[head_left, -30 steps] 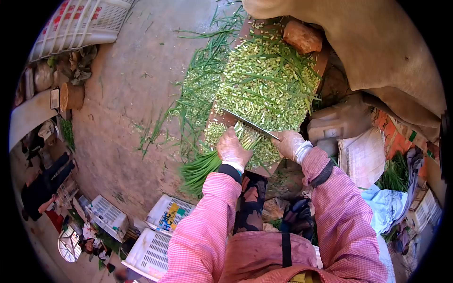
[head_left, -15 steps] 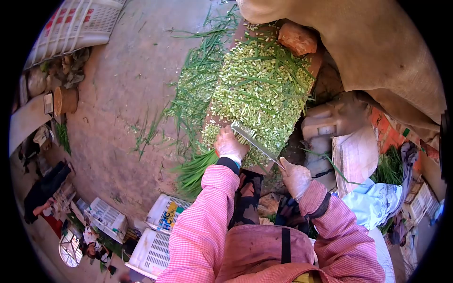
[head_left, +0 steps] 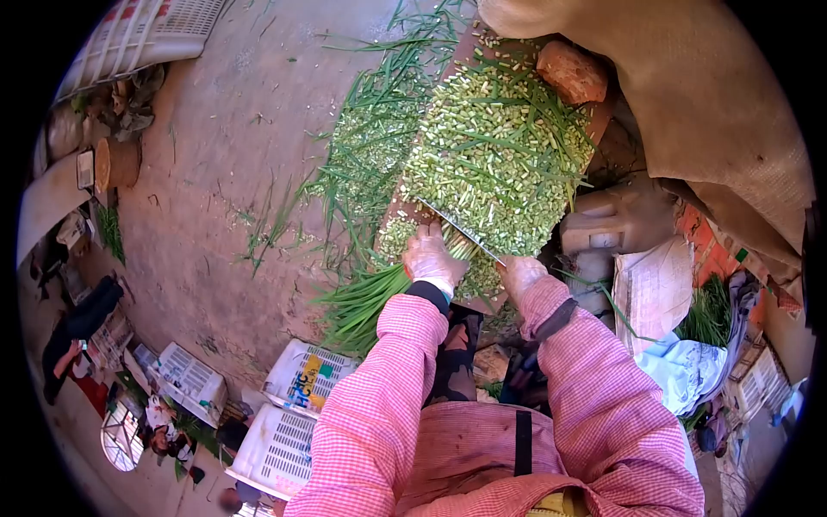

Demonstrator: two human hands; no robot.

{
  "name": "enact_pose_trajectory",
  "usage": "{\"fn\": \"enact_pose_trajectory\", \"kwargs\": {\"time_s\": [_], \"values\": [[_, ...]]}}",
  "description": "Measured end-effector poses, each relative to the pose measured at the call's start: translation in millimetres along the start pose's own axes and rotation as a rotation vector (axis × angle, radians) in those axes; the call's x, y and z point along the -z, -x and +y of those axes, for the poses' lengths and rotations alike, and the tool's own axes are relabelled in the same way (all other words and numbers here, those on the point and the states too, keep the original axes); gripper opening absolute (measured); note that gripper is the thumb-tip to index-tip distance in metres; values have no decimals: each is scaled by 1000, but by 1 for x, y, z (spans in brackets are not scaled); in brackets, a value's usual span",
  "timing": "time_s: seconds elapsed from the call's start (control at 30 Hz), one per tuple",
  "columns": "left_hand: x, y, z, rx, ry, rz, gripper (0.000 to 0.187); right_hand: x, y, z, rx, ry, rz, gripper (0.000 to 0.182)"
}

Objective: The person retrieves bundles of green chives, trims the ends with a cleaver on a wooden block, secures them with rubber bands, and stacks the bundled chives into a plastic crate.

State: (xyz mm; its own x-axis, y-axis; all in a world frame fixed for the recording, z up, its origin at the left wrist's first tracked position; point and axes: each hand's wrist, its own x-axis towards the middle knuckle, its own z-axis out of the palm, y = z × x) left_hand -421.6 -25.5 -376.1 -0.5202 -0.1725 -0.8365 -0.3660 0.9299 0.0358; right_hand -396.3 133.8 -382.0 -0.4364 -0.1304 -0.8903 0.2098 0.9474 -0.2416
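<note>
A bundle of long green stalks (head_left: pixel 366 303) lies at the near left of a board (head_left: pixel 398 205), and my left hand (head_left: pixel 433 258) is closed over its pale ends. My right hand (head_left: pixel 520 276) grips the handle of a long knife (head_left: pixel 461 228). The blade points up and left, just beyond my left fingers, along the edge of a big heap of chopped pale green pieces (head_left: pixel 495 155). Cut leaves lie across the heap.
A reddish block (head_left: pixel 572 72) rests at the board's far right corner. Loose leaves (head_left: pixel 370 146) litter the floor on the left. White crates (head_left: pixel 276 452) stand at the lower left, brown cloth (head_left: pixel 715 95) hangs at the right, and people (head_left: pixel 82 323) are at the far left.
The knife has moved away from the bundle's ends to the heap's edge, its blade now seen thinner. My right hand has shifted up and slightly left; the view has turned a little.
</note>
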Motion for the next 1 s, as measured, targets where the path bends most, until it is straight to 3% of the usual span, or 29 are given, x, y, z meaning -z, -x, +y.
{"fn": "enact_pose_trajectory", "kwargs": {"time_s": [0.1,0.23,0.3,0.43,0.5,0.57,0.63,0.7,0.77,0.8,0.87,0.9,0.93,0.97,1.0], "values": [[3,-4,4,-23,22,-2,82,-10,16,29,1,14,-11,26],[0,-3,1,-14,38,-4,83,-17,-15,8,-23,8,-1,27],[1,-4,0,-31,72,-4,82,-23,-43,-22,-3,0,120,29],[-2,1,-16,-127,138,107,77,13,-36,-33,14,58,50,32],[-6,2,-47,-212,370,165,84,32,3,-37,59,-28,94,60],[11,25,-75,-294,570,257,84,34,53,-29,239,-8,252,96],[54,66,-81,-350,744,152,84,3,90,-37,407,-215,353,107],[84,109,-70,-394,869,133,85,-14,114,-78,511,-494,380,100],[124,162,-46,-445,722,300,89,31,150,-124,496,-973,-192,92],[144,177,-54,-493,903,124,98,37,172,-133,524,-964,-190,92],[189,225,-71,-677,791,-155,116,35,219,-139,670,-1586,-415,76],[205,245,-85,-795,748,-298,123,18,232,-132,735,-1575,-416,73],[208,254,-108,-891,656,-291,128,11,258,-125,727,-1623,-500,74],[191,267,-130,-890,758,-259,130,7,282,-117,717,-1668,-582,74],[172,296,-142,-815,857,-426,130,11,310,-108,726,-1654,-592,74]]}}
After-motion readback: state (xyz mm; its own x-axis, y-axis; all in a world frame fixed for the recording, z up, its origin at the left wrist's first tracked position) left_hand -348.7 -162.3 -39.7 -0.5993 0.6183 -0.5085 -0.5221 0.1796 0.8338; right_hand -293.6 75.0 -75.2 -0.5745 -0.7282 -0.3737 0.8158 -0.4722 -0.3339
